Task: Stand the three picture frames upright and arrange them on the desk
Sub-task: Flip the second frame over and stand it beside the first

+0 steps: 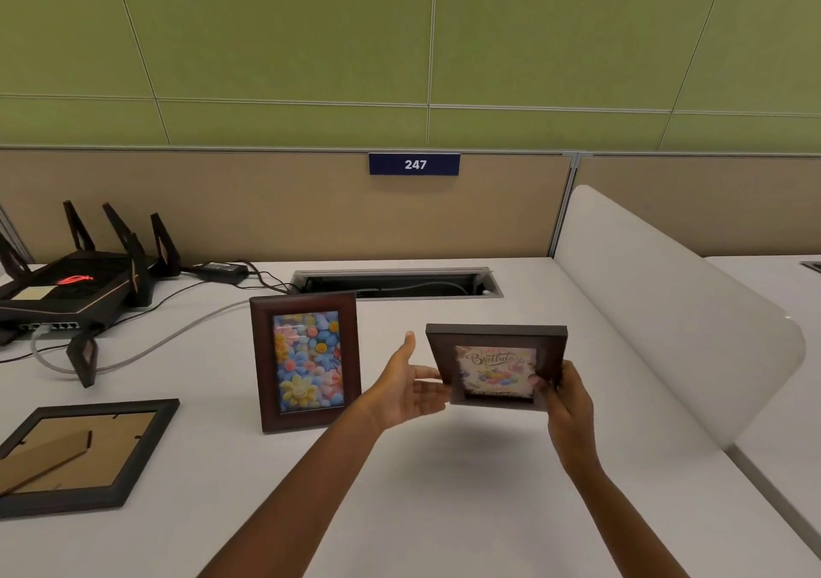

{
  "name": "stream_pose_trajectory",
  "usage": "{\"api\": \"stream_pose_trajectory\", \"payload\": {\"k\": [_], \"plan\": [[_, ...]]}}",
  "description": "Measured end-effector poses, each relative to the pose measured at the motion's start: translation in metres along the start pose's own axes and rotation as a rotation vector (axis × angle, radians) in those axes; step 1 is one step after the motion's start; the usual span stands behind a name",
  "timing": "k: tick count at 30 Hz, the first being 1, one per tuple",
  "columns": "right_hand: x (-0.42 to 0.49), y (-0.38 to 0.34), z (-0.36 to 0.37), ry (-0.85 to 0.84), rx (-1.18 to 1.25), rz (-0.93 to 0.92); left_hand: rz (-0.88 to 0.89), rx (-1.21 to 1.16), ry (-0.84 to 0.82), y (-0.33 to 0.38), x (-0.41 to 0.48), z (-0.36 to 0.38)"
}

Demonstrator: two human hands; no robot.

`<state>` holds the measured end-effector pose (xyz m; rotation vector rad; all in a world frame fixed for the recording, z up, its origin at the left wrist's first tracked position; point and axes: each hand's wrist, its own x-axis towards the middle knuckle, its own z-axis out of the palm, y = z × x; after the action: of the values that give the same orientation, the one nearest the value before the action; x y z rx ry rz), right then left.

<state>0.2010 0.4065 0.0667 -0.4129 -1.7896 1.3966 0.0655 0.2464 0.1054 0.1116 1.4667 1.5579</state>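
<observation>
Nearest me, both forearms reach up from the bottom edge over the white table (444, 511). My right hand (566, 404) has its grip closed on the lower right corner of the small dark frame (497, 366), thumb on the front face, and holds it lifted above the table, tilted, its birthday picture facing me. My left hand (411, 388) is spread wide, palm turned toward the frame's left edge, fingertips just at or beside that edge; I cannot tell whether they actually touch it. At the left edge, a black frame (84, 455) lies face down on the table, its brown cardboard back and folded stand showing. Just left of my open hand, the reddish-brown frame (306, 364) with the flower picture stands upright on the table, leaning slightly back. Farther back on the left sits a black router (75, 286) with raised antennas, cables trailing from it toward a cable slot (397, 284) set into the table. A white divider (666, 311) runs along the right side. Behind everything, a tan partition carries a blue plate (414, 164) reading 247.
</observation>
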Motion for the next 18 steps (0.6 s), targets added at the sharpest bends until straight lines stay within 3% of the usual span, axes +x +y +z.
{"api": "stream_pose_trajectory", "payload": {"k": [3,7,18], "plan": [[0.002,0.001,0.003,-0.041,0.059,0.054,0.008,0.183,0.077,-0.004,0.004,-0.001],[0.006,0.004,0.007,-0.104,0.090,0.113,0.040,0.245,0.129,-0.007,0.008,-0.002],[0.019,0.014,0.029,-0.181,0.221,0.260,0.264,-0.059,0.160,-0.009,0.033,-0.003]]}}
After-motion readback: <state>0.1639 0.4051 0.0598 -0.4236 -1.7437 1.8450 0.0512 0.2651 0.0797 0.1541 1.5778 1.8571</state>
